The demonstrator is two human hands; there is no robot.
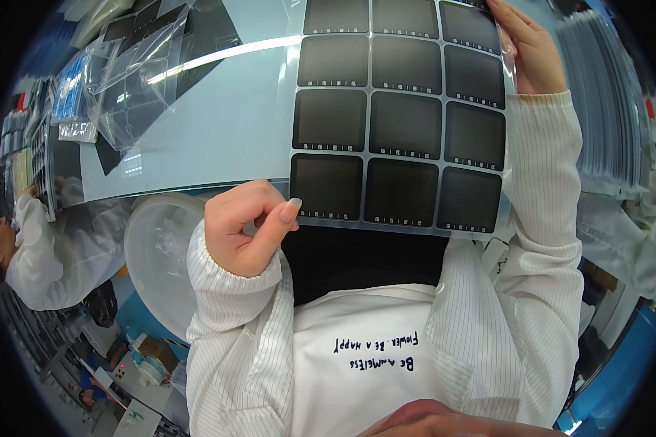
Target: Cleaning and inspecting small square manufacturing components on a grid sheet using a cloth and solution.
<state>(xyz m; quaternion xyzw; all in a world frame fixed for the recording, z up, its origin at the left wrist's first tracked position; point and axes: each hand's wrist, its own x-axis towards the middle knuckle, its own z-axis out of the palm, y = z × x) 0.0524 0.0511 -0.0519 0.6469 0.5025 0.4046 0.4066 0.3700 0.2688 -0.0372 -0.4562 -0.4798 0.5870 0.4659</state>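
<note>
A large sheet of dark rounded panels (404, 124), set in a grid with pale borders, is held up in front of my chest over the near edge of the table. My left hand (248, 227) pinches its lower left corner between thumb and curled fingers. At the far right, my right hand (532, 47) grips the sheet's upper right edge, with part of the fingers hidden behind it. Some clear film shows along that right edge. The sheet's far end runs out of the picture at the top.
A pale glass-topped table (219, 156) lies beyond my hands. Clear plastic bags (135, 95) and dark sheets cover its left part. Stacked thin sheets (598, 109) stand at the right. Below the table's left edge is a white round tub (160, 269); a person in white (65, 251) works farther left.
</note>
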